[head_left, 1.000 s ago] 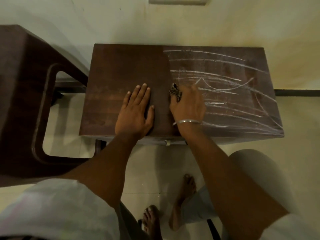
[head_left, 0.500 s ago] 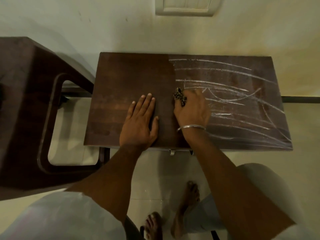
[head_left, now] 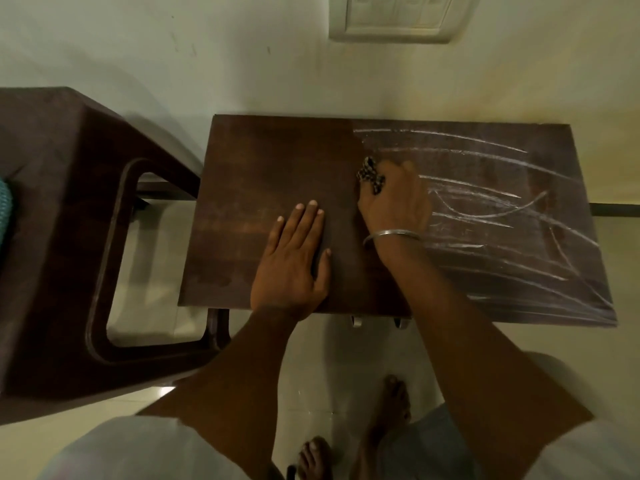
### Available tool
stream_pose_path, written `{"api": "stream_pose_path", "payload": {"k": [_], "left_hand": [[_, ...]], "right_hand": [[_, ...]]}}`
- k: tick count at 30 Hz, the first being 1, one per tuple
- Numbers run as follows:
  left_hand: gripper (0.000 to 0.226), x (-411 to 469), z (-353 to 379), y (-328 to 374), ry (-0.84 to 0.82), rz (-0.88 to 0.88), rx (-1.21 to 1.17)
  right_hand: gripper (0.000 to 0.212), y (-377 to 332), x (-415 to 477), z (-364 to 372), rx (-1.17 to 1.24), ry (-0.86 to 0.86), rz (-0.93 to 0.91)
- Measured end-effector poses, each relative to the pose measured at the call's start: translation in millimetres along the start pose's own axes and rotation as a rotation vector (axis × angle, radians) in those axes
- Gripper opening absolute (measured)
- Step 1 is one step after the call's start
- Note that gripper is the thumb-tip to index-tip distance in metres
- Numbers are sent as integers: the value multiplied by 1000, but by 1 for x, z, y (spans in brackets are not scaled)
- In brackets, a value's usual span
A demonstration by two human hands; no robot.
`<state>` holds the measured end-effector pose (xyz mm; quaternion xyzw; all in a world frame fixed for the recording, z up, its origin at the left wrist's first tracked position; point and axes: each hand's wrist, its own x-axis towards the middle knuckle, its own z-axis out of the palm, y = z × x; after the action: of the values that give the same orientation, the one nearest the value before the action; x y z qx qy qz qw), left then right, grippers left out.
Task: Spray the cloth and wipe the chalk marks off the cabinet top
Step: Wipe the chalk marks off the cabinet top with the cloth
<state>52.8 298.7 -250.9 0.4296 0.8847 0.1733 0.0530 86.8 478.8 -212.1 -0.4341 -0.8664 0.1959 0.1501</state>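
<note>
1. The step in hand looks like the wiping. The right hand (head_left: 394,206) has its fingers (head_left: 398,174) curled round a bunched, patterned cloth (head_left: 370,174) and presses it on the cabinet top (head_left: 270,161).
2. The cloth sits mid-top, right at the line where bare wood meets the chalk marks (head_left: 491,206).
3. The left hand (head_left: 291,268) lies flat on the bare side near the front edge, fingers straight and close together. It holds nothing and seems to brace the person.
4. Judged from the wood, about half is done. The left half shows no chalk, while long white strokes cross the right half from the back to the front edge.
5. The next move likely calls for firm, overlapping passes to the right, reaching the far right corner and the front edge. No spray bottle is in view, so any re-wetting would need it fetched.
6. Around:
   - a dark chair (head_left: 69,258) stands just left of the cabinet
   - a switch plate (head_left: 398,22) is on the wall (head_left: 207,64) behind it
   - a bangle (head_left: 391,234) is on the right wrist
   - two handles (head_left: 356,321) hang under the front edge
   - bare feet (head_left: 389,407) stand on the floor (head_left: 311,355)
7. Only the left hand shares the top with the cloth, and it is on the wiped side, away from the marks. The wall meets the back edge, so strokes must stop short there.
</note>
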Motion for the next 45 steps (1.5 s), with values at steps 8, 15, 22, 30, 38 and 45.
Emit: {"api": "stream_pose_path", "payload": {"k": [8, 15, 22, 30, 38, 45], "left_hand": [[60, 1, -1, 1, -5, -3, -15], [59, 0, -3, 3, -22, -11, 0], [58, 0, -4, 3, -24, -13, -13], [58, 1, -3, 4, -16, -19, -10], [58, 1, -3, 4, -10, -16, -11], [58, 0, -4, 4, 1, -14, -23]], "right_hand": [[22, -24, 71, 22, 55, 83, 1], [23, -10, 33, 16, 35, 36, -16], [22, -31, 84, 32, 39, 72, -47], [24, -8, 55, 18, 33, 52, -61], [25, -16, 93, 17, 27, 38, -27], [29, 2, 54, 8, -17, 34, -36]]}}
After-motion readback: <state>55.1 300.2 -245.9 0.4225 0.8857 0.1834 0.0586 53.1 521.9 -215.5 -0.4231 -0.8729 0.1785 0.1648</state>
